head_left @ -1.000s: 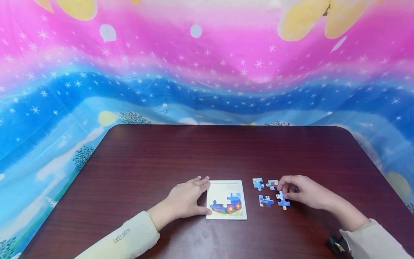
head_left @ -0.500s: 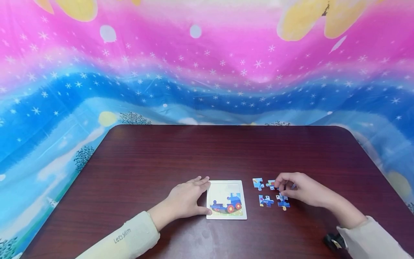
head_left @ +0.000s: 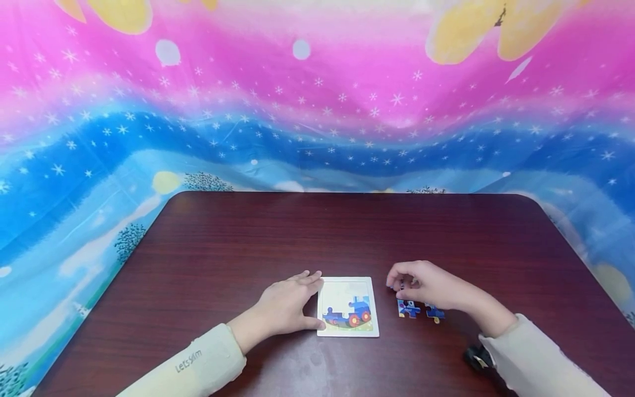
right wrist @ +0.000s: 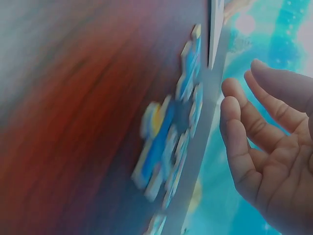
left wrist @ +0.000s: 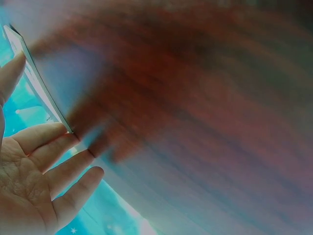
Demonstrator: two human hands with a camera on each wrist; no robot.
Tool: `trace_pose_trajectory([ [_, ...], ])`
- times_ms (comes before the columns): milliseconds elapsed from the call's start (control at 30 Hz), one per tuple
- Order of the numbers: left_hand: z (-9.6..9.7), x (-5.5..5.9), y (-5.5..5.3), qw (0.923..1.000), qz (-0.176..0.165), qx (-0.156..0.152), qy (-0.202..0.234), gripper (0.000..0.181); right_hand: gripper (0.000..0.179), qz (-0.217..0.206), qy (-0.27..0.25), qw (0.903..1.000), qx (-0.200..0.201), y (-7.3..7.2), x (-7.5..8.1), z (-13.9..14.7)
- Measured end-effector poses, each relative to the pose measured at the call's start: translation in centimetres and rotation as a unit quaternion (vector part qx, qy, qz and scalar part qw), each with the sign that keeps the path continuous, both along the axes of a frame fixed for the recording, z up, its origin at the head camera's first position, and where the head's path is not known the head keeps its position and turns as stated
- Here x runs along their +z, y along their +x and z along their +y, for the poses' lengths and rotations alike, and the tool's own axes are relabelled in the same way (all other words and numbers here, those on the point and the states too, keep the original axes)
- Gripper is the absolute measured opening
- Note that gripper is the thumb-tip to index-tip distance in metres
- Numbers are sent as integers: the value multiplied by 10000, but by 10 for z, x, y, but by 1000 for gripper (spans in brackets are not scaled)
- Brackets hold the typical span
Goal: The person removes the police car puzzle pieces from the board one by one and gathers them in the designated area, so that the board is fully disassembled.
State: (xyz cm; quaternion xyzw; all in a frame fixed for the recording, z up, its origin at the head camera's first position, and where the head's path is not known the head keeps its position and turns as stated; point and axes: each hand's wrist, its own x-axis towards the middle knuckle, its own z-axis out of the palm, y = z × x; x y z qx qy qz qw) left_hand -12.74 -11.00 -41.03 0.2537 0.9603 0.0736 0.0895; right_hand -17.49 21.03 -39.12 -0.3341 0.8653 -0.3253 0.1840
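Note:
My left hand rests at the left side of a square white puzzle tray. Its thumb touches the lower left corner and the fingertips the upper left, all nearly straight. Part of a blue train picture is assembled along the tray's lower half. My right hand hovers over loose jigsaw pieces, fingers loosely bent. In the right wrist view its thumb stands apart from the fingers with nothing between them. A front jigsaw piece and another jigsaw piece lie below this hand, which partly hides the back ones.
The dark red-brown wooden table has rounded far corners. Behind it hangs a pink and blue cloth with snowflakes. A small black object sits at the right cuff.
My right hand has moved left across the loose pieces, from the right-hand ones to above the back left one. The left hand and the tray have stayed in place.

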Motion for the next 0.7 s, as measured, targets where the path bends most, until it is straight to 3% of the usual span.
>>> trace_pose_trajectory([
  [400,0,1,0,10000,-1,23,-37,86,15,74,120,9986,505,-5,-7,-44],
  [700,1,0,-1,10000,9,10,-52,86,22,-181,302,9958,849,-7,-10,-61],
])
